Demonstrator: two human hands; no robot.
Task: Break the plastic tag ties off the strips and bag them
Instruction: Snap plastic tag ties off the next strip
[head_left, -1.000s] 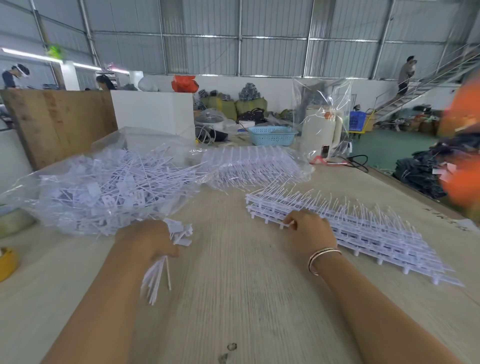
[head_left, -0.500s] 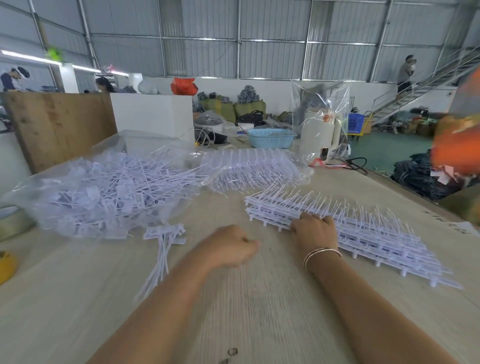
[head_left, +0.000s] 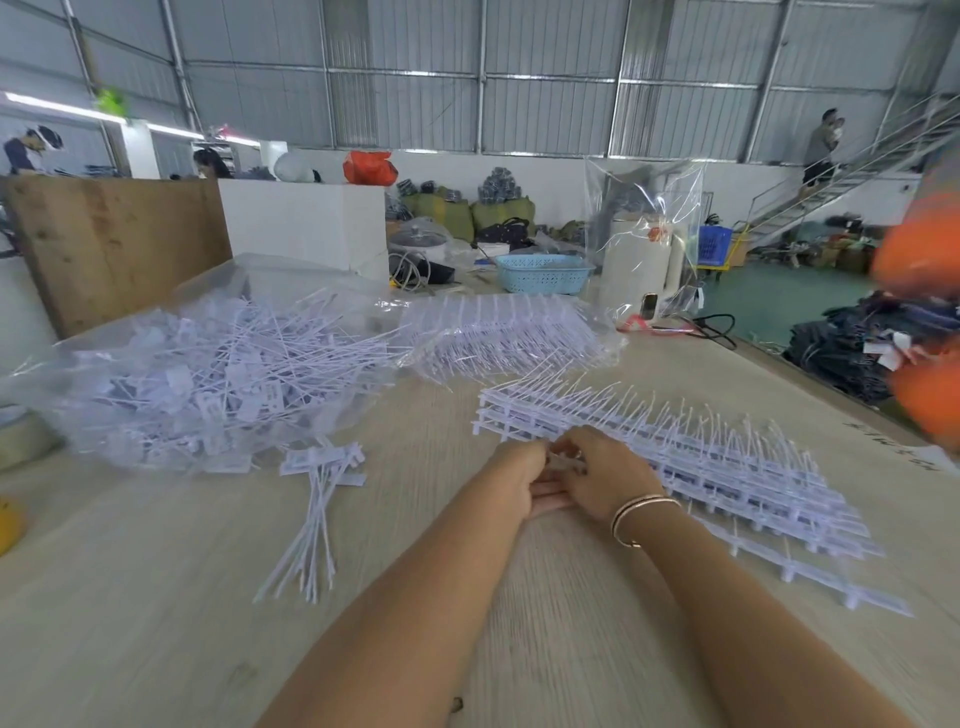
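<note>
Head view showed the pale wooden bench (head_left: 156, 597) carrying a big clear plastic bag of loose white tag ties (head_left: 208, 384), well left of the work. A stack of white plastic tie strips (head_left: 727, 467) ran long-axis from near centre away to the right. Both hands met at its near-left end: the right hand (head_left: 602, 478) pinched a strip there, the left hand (head_left: 514, 478) touched it (its grip I cannot tell). A small loose bunch of ties (head_left: 317, 509) lay between hands and bag.
</note>
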